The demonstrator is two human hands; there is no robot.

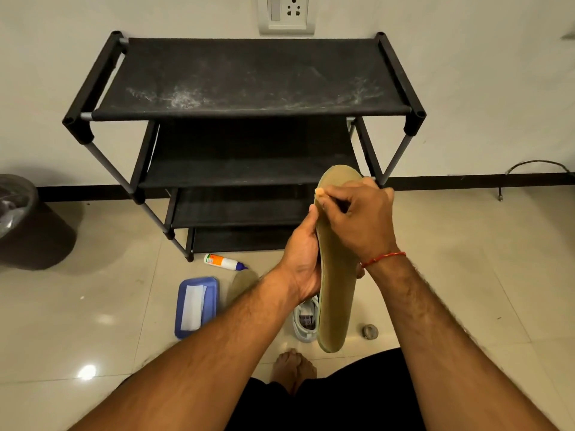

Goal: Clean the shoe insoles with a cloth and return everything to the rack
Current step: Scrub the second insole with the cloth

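Gripping a tan insole by its left edge, the left hand holds it up on end in front of the rack. The right hand, a red thread at its wrist, curls over the far end and pinches it, thumb tip on the left rim. Whether a cloth sits under those fingers cannot be told.

Left of the arms, on the floor, lie a glue bottle on its side and, nearer, a blue tray carrying a white sheet, cloth or paper unclear. A second insole lies just right of the tray, its near part hidden by the left forearm. A white shoe shows only partly behind the held insole. A small round grey object sits to the right, too small to identify.

Pale glossy tiles meet a white wall with a dark skirting. The rack's black top shelf is streaked with dust. A wall socket is cut off above; a dark bin is cut off at the left; a cable loops at the far right.
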